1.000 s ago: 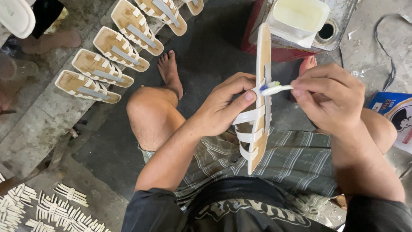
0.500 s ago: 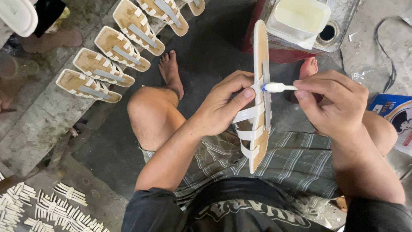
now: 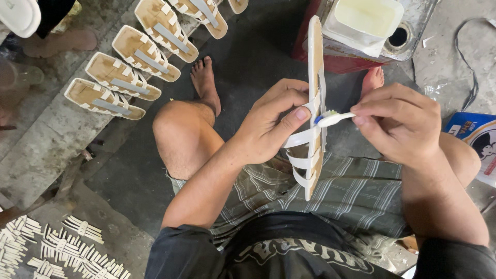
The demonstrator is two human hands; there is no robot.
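Observation:
My left hand (image 3: 271, 126) grips a sandal sole (image 3: 314, 67) held on edge above my lap, thumb pressing one of its white straps (image 3: 302, 138). The sole is tan with a white rim, and several white straps hang off its left side. My right hand (image 3: 398, 121) pinches a small white toothbrush (image 3: 336, 118) whose bristle end, with a dab of yellowish glue, touches the sole's edge beside my left thumb.
A white tub of pale glue (image 3: 368, 20) sits on a red metal can (image 3: 341, 58) just beyond the sole. Several finished soles with straps (image 3: 129, 72) lie in a row at upper left. Loose white straps (image 3: 57, 243) are spread at lower left. A blue packet (image 3: 478, 137) lies at right.
My right hand has drawn the toothbrush slightly down and right along the sole's edge, and my left thumb now presses the strap nearer the brush tip.

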